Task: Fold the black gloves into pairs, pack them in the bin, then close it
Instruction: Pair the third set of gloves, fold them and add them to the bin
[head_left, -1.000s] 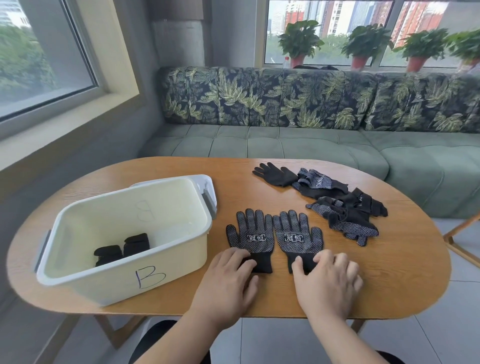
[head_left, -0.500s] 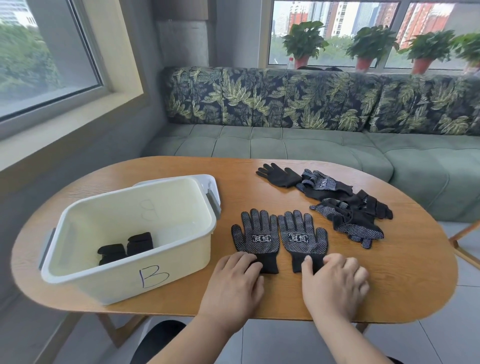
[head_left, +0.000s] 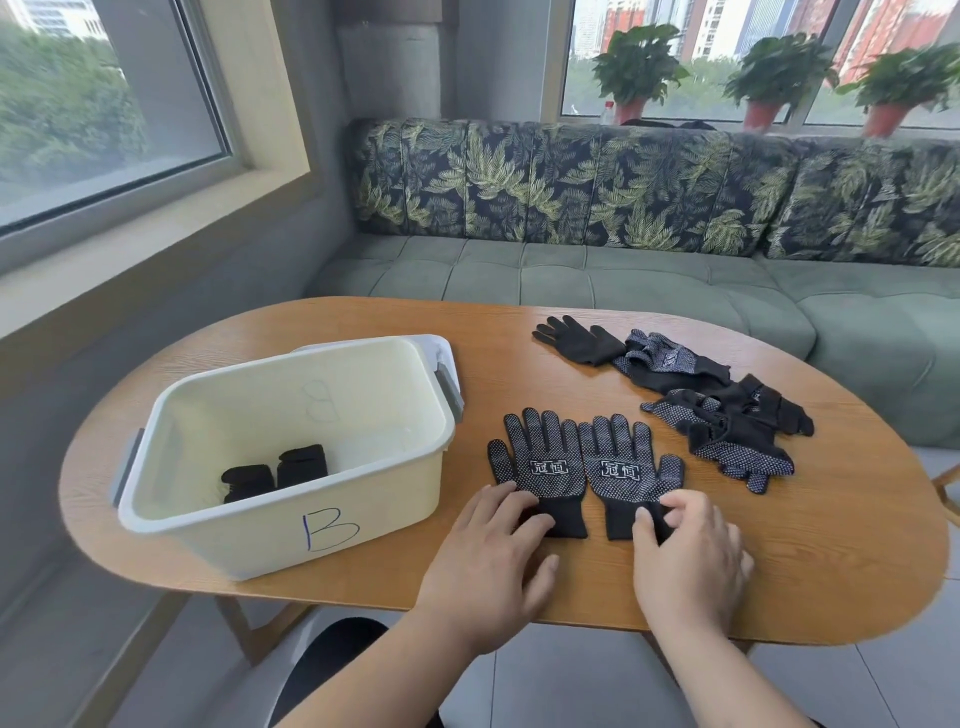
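**Item: pair in hand.** Two black dotted gloves, left glove (head_left: 540, 467) and right glove (head_left: 626, 470), lie flat and just beside each other near the table's 6 o'clock edge. Dotted sides face up. Each long axis runs 6 to 12; fingers point to 12, cuffs to 6.

**Hands.** They are apart, one per glove. The left hand (head_left: 488, 561) rests with straight fingers on the left cuff. The right hand (head_left: 691, 561) has bent fingers and thumb on the right cuff; whether it pinches the cloth cannot be told.

**Step.** Judged as squaring up this pair before folding. The next move likely calls for laying one glove over the other, fingers matched, then folding along the long axis.

**Bin** (head_left: 249, 540). Cream, marked "B", open, at 9 o'clock. It holds two folded bundles (head_left: 275, 473). Its lid (head_left: 441, 353) lies behind, partly hidden.

**Loose gloves** (head_left: 717, 410). An unsorted heap at 2 o'clock, well apart from the pair.

**Table** (head_left: 831, 545). Oval, wooden.
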